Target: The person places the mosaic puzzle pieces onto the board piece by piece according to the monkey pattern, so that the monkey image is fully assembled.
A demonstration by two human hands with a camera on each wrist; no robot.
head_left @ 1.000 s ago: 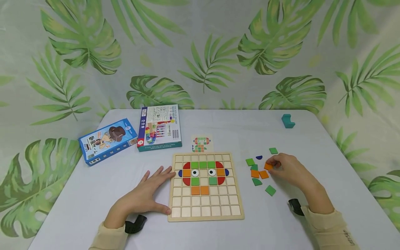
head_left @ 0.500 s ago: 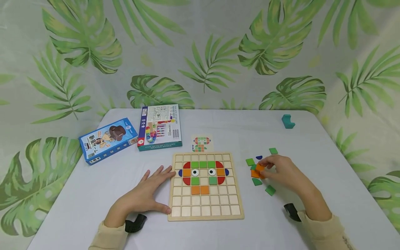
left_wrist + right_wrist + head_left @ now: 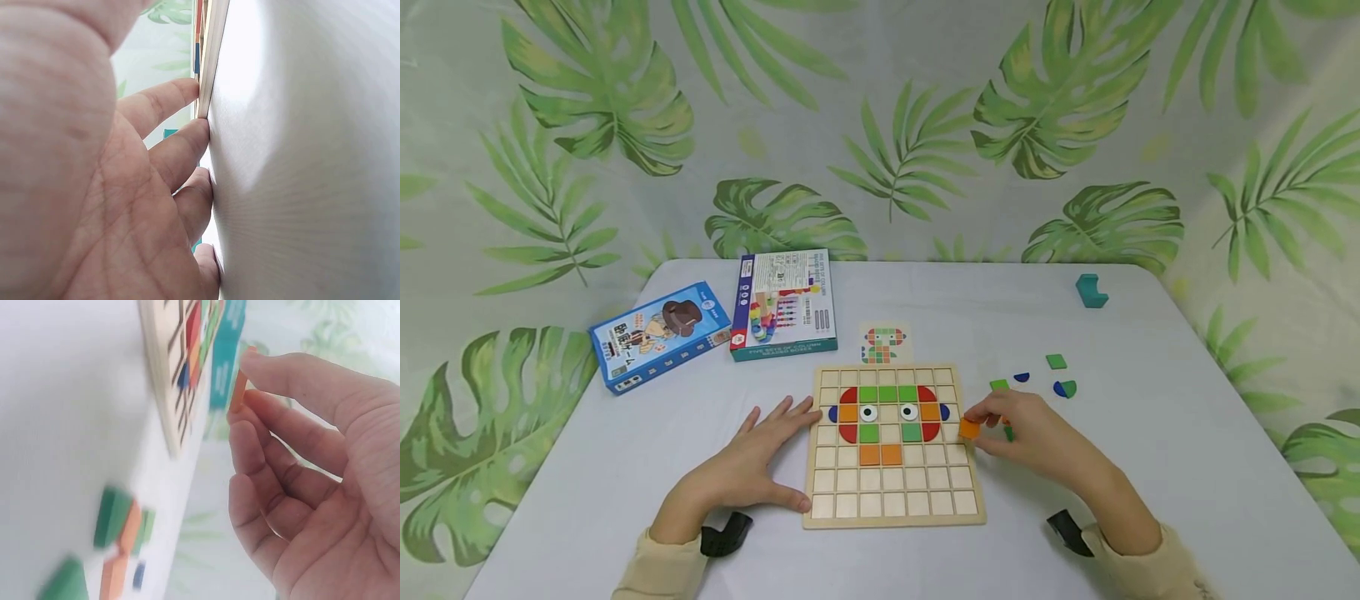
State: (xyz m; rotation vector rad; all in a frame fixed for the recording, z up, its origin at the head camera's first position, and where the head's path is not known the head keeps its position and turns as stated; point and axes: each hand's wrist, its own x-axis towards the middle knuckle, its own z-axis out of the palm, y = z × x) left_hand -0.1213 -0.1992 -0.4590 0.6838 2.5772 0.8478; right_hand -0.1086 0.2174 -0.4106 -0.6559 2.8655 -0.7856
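Observation:
In the head view my right hand (image 3: 1037,433) pinches an orange square tile (image 3: 969,428) over the right edge of the wooden grid board (image 3: 895,523). The right wrist view shows this tile (image 3: 240,387) between thumb and fingertips, held clear of the table. My left hand (image 3: 745,467) lies spread at the board's left side; its index finger and thumb touch the edge. In the left wrist view, fingertips (image 3: 187,90) meet the board's side. Red, green, orange and blue tiles with two eye pieces form a face on the board, with two orange squares (image 3: 880,455) below.
A small pattern card (image 3: 886,343) lies behind the board. Right of it are loose tiles, including a green square (image 3: 1056,362) and a blue half-circle (image 3: 1022,377); my right hand hides others. Two boxes, one blue (image 3: 658,337) and one white (image 3: 786,304), and a teal block (image 3: 1092,291) stand farther back.
My right hand has carried an orange tile leftward from the loose pieces to the board's right edge. A blue-and-green round shape, previously behind the hand, now shows. The left hand stays put.

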